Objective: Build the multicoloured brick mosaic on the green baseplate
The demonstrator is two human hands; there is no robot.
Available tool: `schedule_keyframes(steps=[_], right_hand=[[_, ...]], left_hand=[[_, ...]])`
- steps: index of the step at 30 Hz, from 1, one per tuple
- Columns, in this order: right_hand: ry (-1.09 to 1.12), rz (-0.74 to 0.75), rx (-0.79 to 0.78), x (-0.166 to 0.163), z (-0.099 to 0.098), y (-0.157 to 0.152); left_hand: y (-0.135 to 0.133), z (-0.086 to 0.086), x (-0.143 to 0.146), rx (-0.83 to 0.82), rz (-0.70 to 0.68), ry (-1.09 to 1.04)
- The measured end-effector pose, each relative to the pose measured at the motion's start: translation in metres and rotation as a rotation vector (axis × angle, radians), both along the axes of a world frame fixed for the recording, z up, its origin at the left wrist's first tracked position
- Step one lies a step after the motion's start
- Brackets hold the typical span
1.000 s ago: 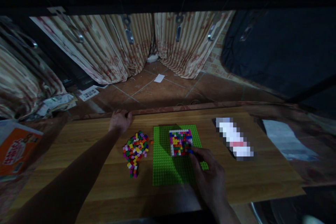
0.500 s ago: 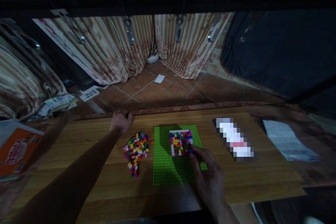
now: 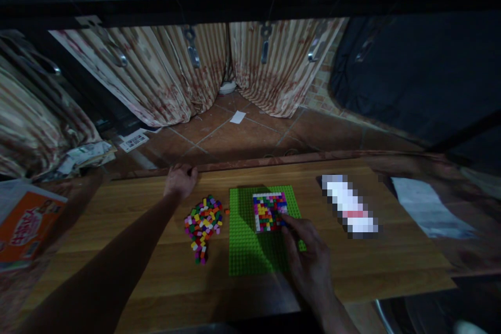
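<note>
A green studded baseplate [image 3: 245, 255] lies on the table, bearing a square patch of small coloured building bricks [image 3: 266, 211] with white bricks along its top and left sides. My right hand [image 3: 311, 258] reaches over the plate's right side. Its thumb and forefinger are pinched together at the right part of the patch; whatever is between the fingertips is too small and dark to make out. My left hand [image 3: 180, 181] rests at the table's far edge with its fingers curled, nothing visible in them. A heap of loose building bricks [image 3: 204, 222] lies between my left forearm and the plate.
On the wooden table [image 3: 391, 271], a blurred-out, phone-like oblong [image 3: 348, 203] lies right of the plate. A pale sheet [image 3: 430, 209] sits beyond the table's right side. An orange and white box [image 3: 27, 224] stands at the left. Striped curtains [image 3: 168, 73] hang behind.
My right hand has shifted slightly to the left over the brick patch, its fingertips still pinched. My left hand and the loose heap stay as they were.
</note>
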State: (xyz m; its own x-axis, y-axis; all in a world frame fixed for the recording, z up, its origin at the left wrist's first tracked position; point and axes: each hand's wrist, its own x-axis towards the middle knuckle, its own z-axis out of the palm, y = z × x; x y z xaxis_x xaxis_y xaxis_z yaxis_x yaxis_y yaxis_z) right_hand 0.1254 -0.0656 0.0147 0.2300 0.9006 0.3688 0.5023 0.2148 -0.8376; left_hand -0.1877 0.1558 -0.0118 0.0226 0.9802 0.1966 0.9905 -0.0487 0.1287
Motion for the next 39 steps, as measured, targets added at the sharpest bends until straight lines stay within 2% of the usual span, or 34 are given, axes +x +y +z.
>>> schedule_keyframes(steps=[6, 39], right_hand=[[-0.016, 0.026, 0.013, 0.0008, 0.002, 0.0019], [-0.05, -0.003, -0.004, -0.0003, -0.0019, 0.002]], left_hand=[[0.0001, -0.0001, 0.0007, -0.009, 0.003, 0.044], [-0.0005, -0.001, 0.0004, 0.017, 0.0, 0.001]])
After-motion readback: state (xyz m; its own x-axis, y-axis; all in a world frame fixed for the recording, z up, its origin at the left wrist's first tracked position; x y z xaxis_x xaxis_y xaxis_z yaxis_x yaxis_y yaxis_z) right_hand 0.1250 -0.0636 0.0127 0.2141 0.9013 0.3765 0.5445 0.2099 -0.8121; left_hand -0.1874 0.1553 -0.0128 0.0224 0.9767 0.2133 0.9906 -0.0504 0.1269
